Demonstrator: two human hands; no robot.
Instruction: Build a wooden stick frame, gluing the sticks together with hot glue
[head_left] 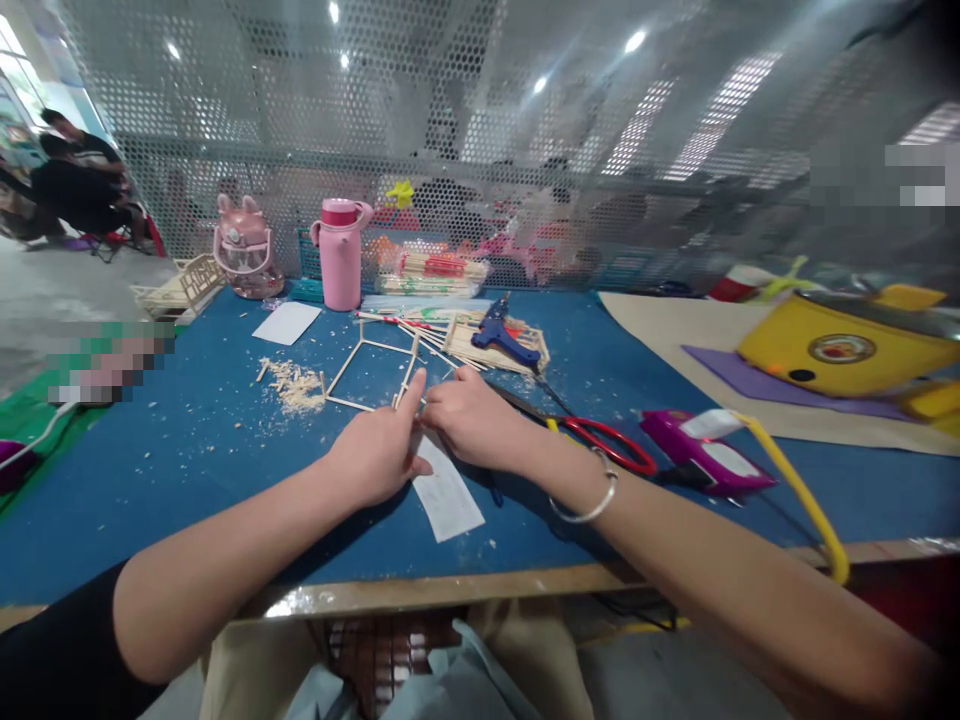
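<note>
My left hand [379, 445] reaches over the near right corner of a small frame of thin wooden sticks [352, 360]. Its index finger points forward beside a stick, with the thumb apart. Just right of it, my right hand [469, 412] has its fingers curled together in a pinch; whatever they hold is hidden. A white paper slip [450, 497] lies partly beneath both hands. Beyond the right hand, a blue glue gun [504, 340] rests on a small stick-built piece [469, 345]. Scissors with a red and yellow handle [611, 445] lie by my right wrist.
Wood crumbs [292, 385] and a white card [286, 323] are left on the blue table [247, 500]. At the back stand a pink bottle [341, 260], a clear pink jug [247, 250] and bagged sticks [435, 272]. Rightward are a purple device [705, 455] and yellow pot [847, 345].
</note>
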